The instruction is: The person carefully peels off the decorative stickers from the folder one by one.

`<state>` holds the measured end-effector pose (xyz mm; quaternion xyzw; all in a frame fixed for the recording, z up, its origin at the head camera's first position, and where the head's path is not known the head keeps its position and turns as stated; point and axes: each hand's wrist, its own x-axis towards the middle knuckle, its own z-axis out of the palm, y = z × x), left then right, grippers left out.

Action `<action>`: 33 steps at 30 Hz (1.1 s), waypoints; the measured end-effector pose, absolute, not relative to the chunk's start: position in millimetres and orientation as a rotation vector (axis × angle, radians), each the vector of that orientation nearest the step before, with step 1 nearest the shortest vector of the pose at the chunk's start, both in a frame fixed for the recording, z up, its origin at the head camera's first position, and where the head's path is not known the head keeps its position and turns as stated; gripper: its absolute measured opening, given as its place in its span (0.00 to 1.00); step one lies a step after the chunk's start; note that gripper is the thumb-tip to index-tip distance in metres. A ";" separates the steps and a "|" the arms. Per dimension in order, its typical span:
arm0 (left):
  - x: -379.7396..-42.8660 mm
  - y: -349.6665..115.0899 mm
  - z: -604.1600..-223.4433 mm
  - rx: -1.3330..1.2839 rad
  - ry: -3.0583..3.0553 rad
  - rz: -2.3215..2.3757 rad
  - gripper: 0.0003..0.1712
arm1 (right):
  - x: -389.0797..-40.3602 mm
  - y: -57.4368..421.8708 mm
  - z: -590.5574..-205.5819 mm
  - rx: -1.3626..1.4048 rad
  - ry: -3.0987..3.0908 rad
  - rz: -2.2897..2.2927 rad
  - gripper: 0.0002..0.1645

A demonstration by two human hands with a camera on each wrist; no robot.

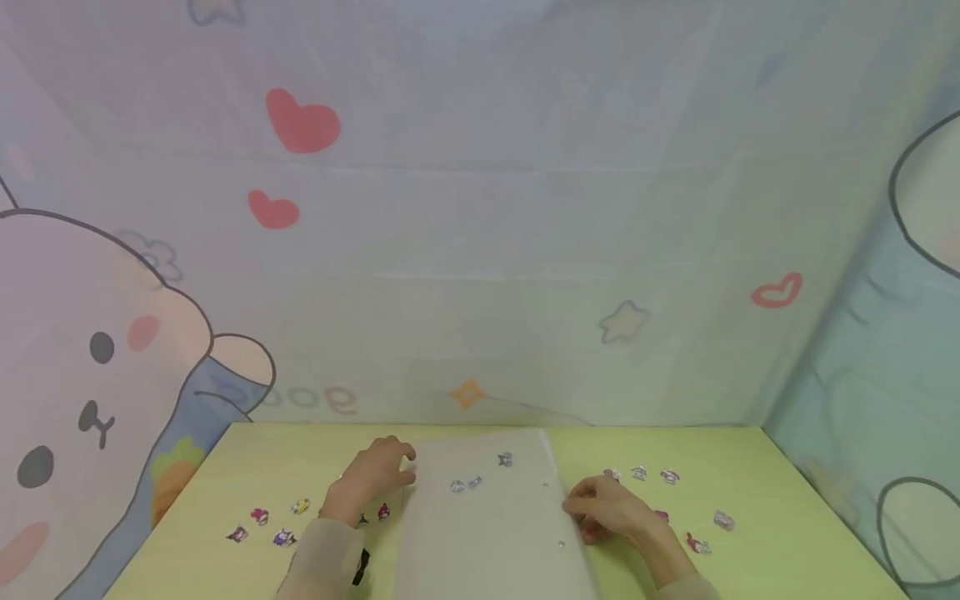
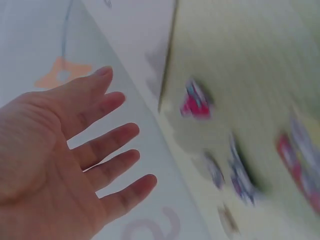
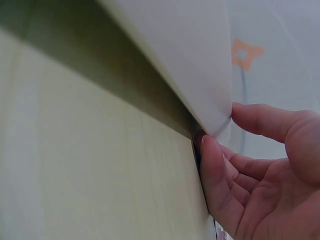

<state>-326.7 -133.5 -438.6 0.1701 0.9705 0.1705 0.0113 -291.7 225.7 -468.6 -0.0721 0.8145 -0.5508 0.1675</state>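
A large white sheet (image 1: 487,533) lies on the yellow table, with several small cartoon stickers (image 1: 505,459) on its upper part. At its right edge is my right hand (image 1: 606,506). In the right wrist view this hand (image 3: 270,175) pinches the sheet's edge (image 3: 200,75) between thumb and fingers, and a dark gap shows under the lifted edge. My left hand (image 1: 378,473) is beside the sheet's upper left edge. The left wrist view shows this hand (image 2: 65,145) with fingers spread and nothing held.
Several cartoon cutouts lie on the table (image 1: 780,508) at both sides, such as a purple one (image 1: 284,537) on the left and a red one (image 1: 697,543) on the right. Some are partly behind my arms. A printed cloth wall (image 1: 480,250) stands behind the table.
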 end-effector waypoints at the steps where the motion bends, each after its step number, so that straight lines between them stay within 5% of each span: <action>1: -328.5 -127.2 -439.5 0.556 3.019 0.544 0.17 | -291.7 225.7 -468.6 -0.206 2.319 -1.565 0.20; 20: -360.6 -12.5 -453.0 0.682 3.023 0.489 0.11 | -292.3 228.9 -470.1 -0.217 2.291 -1.568 0.21; 33: -352.7 3.7 -444.1 0.706 3.100 0.308 0.06 | -291.3 223.5 -474.7 -0.212 2.301 -1.560 0.20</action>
